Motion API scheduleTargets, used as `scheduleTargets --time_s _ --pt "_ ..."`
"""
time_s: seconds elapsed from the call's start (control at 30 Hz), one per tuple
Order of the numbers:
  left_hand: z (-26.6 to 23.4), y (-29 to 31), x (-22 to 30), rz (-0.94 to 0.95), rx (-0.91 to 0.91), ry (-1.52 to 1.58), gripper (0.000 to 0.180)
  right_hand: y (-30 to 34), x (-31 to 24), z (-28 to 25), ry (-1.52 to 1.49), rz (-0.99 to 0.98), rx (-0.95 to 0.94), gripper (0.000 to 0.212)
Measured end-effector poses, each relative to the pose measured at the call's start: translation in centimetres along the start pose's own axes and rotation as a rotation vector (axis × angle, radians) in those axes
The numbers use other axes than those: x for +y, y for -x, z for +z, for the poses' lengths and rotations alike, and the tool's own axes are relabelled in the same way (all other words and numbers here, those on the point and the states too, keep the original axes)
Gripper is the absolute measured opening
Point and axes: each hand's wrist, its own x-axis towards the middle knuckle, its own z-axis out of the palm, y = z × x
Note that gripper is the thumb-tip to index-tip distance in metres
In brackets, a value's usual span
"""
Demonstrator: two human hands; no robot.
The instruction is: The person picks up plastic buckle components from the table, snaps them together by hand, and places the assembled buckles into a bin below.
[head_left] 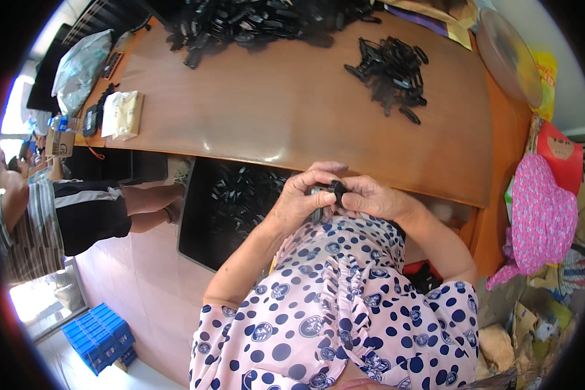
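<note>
Close to my body, just off the front edge of the wooden table [253,110], both my hands meet around a small black plastic part [337,190]. My left hand [303,196] has its fingers bent around the part from the left. From the other side my right hand [372,197] pinches it between thumb and fingers. Another dark bit [316,193] shows between my left fingers, too small to name. A large heap of similar black parts [260,23] lies at the table's far side, and a smaller pile [393,71] sits at the far right.
A black bin [187,240] of black parts stands below the table edge, left of my hands. A yellowish packet [123,116] and a plastic bag [81,71] lie at the table's left. Another person [84,211] is at the far left. A pink patterned cloth [543,214] hangs at right.
</note>
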Motion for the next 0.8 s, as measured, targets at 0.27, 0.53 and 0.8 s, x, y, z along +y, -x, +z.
scheduleTargets --time_s 0.27,0.53,0.8 --pt "-4.0 5.3 1.3 0.189 0.106 -0.570 0.034 -3.4 1.9 2.9 0.375 -0.001 -0.021 0.040" --pt "-8.4 5.1 10.0 0.218 0.318 -1.596 0.031 -0.9 1.1 -3.0 0.116 0.008 0.494 0.021" --pt "-17.5 -17.0 13.4 0.581 0.607 -1.559 0.035 2.8 -0.3 -10.2 0.682 -0.147 1.137 0.014"
